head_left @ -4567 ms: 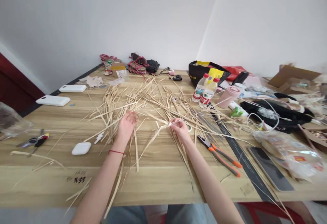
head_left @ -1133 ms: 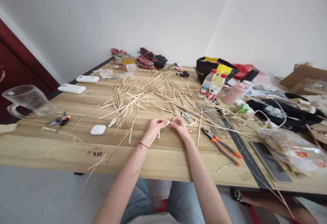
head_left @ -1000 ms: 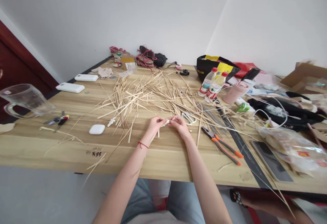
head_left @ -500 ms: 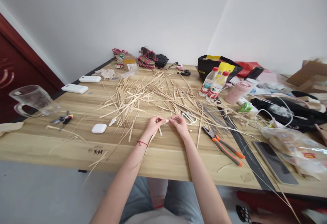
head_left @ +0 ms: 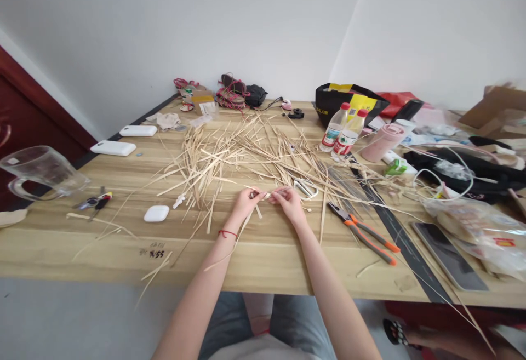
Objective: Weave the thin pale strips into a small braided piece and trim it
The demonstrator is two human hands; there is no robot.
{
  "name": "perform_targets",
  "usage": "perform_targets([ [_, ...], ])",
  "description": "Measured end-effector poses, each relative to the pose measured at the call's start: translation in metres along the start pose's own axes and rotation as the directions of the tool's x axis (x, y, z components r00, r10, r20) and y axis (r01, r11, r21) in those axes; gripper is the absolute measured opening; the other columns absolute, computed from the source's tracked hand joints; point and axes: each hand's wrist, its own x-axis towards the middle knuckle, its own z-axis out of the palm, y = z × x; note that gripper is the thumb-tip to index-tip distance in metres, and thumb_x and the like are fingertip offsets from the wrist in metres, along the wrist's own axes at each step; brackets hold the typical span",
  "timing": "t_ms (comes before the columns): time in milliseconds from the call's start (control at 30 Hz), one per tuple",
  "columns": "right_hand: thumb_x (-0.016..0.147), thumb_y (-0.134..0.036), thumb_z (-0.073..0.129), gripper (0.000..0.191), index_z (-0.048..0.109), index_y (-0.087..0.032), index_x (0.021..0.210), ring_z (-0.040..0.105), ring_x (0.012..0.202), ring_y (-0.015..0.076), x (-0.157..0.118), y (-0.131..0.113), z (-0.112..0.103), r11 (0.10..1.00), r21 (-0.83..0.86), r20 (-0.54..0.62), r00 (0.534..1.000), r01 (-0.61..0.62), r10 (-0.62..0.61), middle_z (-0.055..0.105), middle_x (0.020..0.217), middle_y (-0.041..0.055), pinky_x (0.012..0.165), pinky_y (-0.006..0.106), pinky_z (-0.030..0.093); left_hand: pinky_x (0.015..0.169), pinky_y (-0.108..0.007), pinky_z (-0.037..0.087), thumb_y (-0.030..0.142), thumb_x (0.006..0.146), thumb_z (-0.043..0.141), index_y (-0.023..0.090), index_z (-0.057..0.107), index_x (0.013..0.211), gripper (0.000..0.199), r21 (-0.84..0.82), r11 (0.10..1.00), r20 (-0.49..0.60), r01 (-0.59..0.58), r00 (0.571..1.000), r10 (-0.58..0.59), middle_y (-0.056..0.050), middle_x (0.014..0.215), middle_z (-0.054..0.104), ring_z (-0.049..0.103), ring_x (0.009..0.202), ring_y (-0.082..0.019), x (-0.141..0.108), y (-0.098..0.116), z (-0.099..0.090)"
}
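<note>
Both hands have been brought together since the first frame, where the left hand (head_left: 245, 202) was held open, apart from the right hand (head_left: 287, 201). Just below the frame's centre, a small straw twist (head_left: 267, 195) is now pinched between the fingertips of both hands; most of it is hidden, so its winding cannot be told. From beneath the left hand, 1 strand (head_left: 245, 223) is draped across the forearm. Above the hands, a heap of strips (head_left: 222, 157) is spread over the middle of the table (head_left: 263, 267). Just right of the right hand, a white loop (head_left: 315, 190) is partly covered by strips. At lower right, pliers (head_left: 373, 246) and a phone (head_left: 449, 256) are laid. At upper right, 2 bottles (head_left: 346, 140) are stood beside a pink cup (head_left: 382, 143).
</note>
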Motion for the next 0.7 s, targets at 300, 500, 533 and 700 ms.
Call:
perform_targets([
  [300, 0.061, -0.039, 0.074, 0.026, 0.06, -0.021, 0.074, 0.064, 0.071, 0.0183, 0.0026, 0.0027, -0.0025, 0.993, -0.088, -0.068, 0.994, 0.084, -0.09, 0.066, 0.074, 0.0017, 0.072, 0.034, 0.052, 0.071, -0.029, 0.046, 0.04, 0.07, 0.063, 0.015, 0.066, 0.073, 0.025, -0.021, 0.999, 0.022, -0.026, 0.999, 0.026, -0.006, 0.075, 0.068, 0.06, 0.072, -0.018, -0.0002, 0.0038, 0.0004],
  [500, 0.062, -0.038, 0.073, 0.026, 0.06, -0.02, 0.077, 0.065, 0.074, 0.0188, 0.0021, 0.0014, -0.0015, 0.993, -0.079, -0.058, 0.994, 0.089, -0.094, 0.067, 0.076, 0.003, 0.074, 0.034, 0.052, 0.07, -0.029, 0.047, 0.038, 0.069, 0.064, 0.015, 0.067, 0.074, 0.023, 0.011, 1.0, 0.005, 0.006, 1.0, -0.007, -0.006, 0.075, 0.068, 0.061, 0.071, -0.017, -0.0013, 0.0049, -0.0001],
  [533, 0.062, -0.038, 0.073, 0.026, 0.06, -0.02, 0.077, 0.065, 0.074, 0.0189, 0.0018, 0.001, -0.0013, 0.992, -0.084, -0.059, 0.994, 0.089, -0.095, 0.067, 0.076, 0.0032, 0.074, 0.034, 0.052, 0.07, -0.03, 0.047, 0.037, 0.068, 0.065, 0.015, 0.067, 0.073, 0.023, 0.006, 1.0, 0.005, 0.006, 1.0, -0.006, -0.006, 0.075, 0.068, 0.061, 0.071, -0.018, -0.0011, 0.0048, 0.0001],
  [700, 0.065, -0.039, 0.071, 0.028, 0.058, -0.021, 0.082, 0.065, 0.07, 0.0182, 0.0019, 0.001, -0.0012, 0.995, -0.065, -0.045, 0.996, 0.079, -0.082, 0.067, 0.074, 0.0023, 0.07, 0.034, 0.053, 0.072, -0.03, 0.048, 0.036, 0.068, 0.065, 0.014, 0.066, 0.077, 0.023, -0.045, 0.999, 0.001, -0.001, 1.0, 0.001, -0.007, 0.079, 0.068, 0.062, 0.074, -0.018, 0.0003, 0.0016, 0.0012],
])
